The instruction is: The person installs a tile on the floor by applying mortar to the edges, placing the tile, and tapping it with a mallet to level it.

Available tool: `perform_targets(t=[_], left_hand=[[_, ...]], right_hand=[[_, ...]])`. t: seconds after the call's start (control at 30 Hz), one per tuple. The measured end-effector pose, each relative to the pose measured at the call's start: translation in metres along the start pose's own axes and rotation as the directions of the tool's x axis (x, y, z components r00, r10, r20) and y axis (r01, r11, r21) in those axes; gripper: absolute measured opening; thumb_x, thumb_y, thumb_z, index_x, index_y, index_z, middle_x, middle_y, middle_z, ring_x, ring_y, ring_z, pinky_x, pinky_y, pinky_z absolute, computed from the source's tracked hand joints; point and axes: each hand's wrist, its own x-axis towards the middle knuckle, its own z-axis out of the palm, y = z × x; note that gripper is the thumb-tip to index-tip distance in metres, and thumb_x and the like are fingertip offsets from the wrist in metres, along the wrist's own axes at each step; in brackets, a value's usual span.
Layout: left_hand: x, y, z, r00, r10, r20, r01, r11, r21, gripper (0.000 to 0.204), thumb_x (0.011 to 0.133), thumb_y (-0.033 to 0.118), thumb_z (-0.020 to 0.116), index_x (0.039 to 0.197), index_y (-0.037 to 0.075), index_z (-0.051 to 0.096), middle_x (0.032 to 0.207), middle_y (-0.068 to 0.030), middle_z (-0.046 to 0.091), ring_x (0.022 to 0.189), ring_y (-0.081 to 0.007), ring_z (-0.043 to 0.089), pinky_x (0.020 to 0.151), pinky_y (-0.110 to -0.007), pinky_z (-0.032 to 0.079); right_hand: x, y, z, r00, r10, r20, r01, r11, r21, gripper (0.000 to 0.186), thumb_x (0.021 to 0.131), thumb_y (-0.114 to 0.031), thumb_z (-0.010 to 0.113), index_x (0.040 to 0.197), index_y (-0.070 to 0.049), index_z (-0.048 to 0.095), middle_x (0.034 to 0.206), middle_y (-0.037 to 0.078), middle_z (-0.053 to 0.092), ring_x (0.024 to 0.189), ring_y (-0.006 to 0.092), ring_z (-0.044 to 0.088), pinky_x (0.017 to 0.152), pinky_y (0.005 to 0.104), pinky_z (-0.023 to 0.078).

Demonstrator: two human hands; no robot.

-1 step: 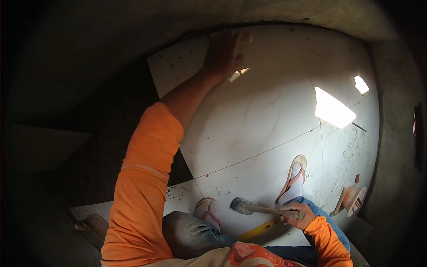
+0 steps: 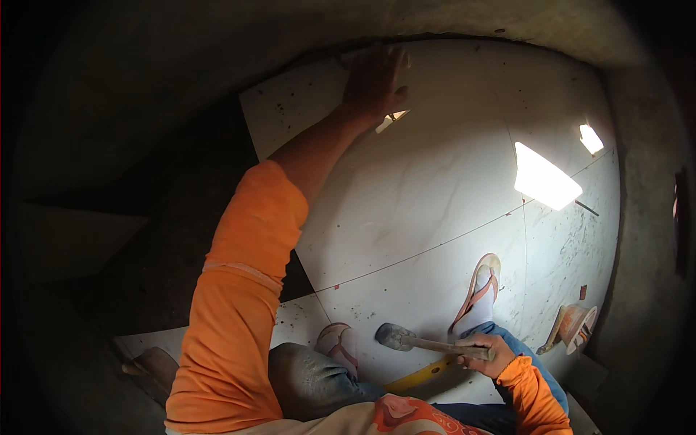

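left hand (image 2: 375, 81) is stretched way out and pressed flat, fingers spread, on the far edge of the big white tile (image 2: 413, 196), right up by the far corner where it meets the dark concrete wall (image 2: 217, 58). right hand (image 2: 484, 353) is wrapped around the wooden handle of a rubber mallet (image 2: 420, 342), and the mallet's grey head sits low over the near side of that same tile, just past the grout line; can't tell if it's actually touching the surface.

working outward from the big tile: both arms are in orange sleeves (image 2: 239, 290), and the person's bent knee in grey trousers (image 2: 312, 380) is just beside the tile's near left corner. one foot in an orange-strapped flip-flop (image 2: 480, 293) stands on the neighbouring tile on the near side, the other flip-flop (image 2: 339, 344) is close to the mallet head. a yellow level (image 2: 420, 377) lies under the right forearm, near the tile's near edge. off to the right of the tile, close to the wall, a trowel (image 2: 573, 326) caked with mortar rests on the floor. two bright patches of sunlight (image 2: 544, 180) land on the tile's right side. left of the tile there's bare dark floor (image 2: 167, 239) that isn't tiled yet.
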Motion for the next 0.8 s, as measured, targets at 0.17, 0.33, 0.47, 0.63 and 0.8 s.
perform_targets(t=[0.17,0.33,0.47,0.63,0.8], left_hand=[[0.043,-0.011,0.042,0.988,-0.138,0.073,0.133,0.989,0.064,0.045,0.076,0.028,0.072,0.114,0.006,0.061,0.100,-0.0136,0.065,0.102,-0.0327,0.060,0.090,-0.046,0.047],[0.060,-0.034,0.004,0.982,-0.178,0.058,0.181,0.982,-0.055,0.035,0.079,0.030,0.068,0.100,0.003,0.065,0.094,-0.0155,0.066,0.092,-0.0322,0.063,0.082,-0.042,0.050],[0.035,-0.035,-0.046,0.925,-0.363,0.111,0.379,0.869,-0.316,0.034,0.083,0.032,0.071,0.102,0.005,0.063,0.098,-0.0126,0.066,0.090,-0.0217,0.064,0.081,-0.036,0.049],[0.000,-0.075,-0.065,0.961,-0.100,-0.257,0.057,0.984,-0.169,0.028,0.085,0.034,0.071,0.091,0.006,0.067,0.082,-0.0091,0.069,0.080,-0.0172,0.067,0.073,-0.029,0.051],[-0.046,-0.089,-0.064,0.940,-0.312,-0.141,0.237,0.890,-0.391,0.035,0.086,0.034,0.071,0.100,0.002,0.064,0.095,-0.0135,0.068,0.091,-0.0214,0.066,0.081,-0.035,0.051]], right_hand=[[0.001,0.004,-0.006,0.995,-0.090,-0.033,0.091,0.996,0.017,0.032,0.078,-0.002,0.070,0.109,0.002,0.066,0.089,0.008,0.071,0.079,0.0109,0.065,0.076,0.0250,0.051],[-0.007,-0.002,-0.028,0.994,0.048,-0.095,-0.056,0.994,-0.093,0.032,0.078,-0.002,0.067,0.110,0.000,0.067,0.085,0.007,0.071,0.079,0.0112,0.065,0.075,0.0244,0.051],[-0.006,-0.013,-0.041,0.985,0.114,-0.131,-0.141,0.963,-0.228,0.034,0.077,-0.003,0.067,0.111,-0.002,0.068,0.084,0.007,0.071,0.075,0.0125,0.065,0.073,0.0253,0.051],[-0.004,-0.002,-0.051,0.970,0.147,-0.193,-0.239,0.722,-0.649,0.026,0.075,-0.013,0.063,0.098,-0.001,0.068,0.078,0.020,0.068,0.074,0.0334,0.069,0.071,0.0378,0.054],[0.023,0.070,-0.059,0.975,0.139,-0.171,-0.219,0.534,-0.817,0.023,0.074,-0.020,0.059,0.089,-0.003,0.063,0.076,0.021,0.066,0.071,0.0413,0.064,0.068,0.0491,0.052]])
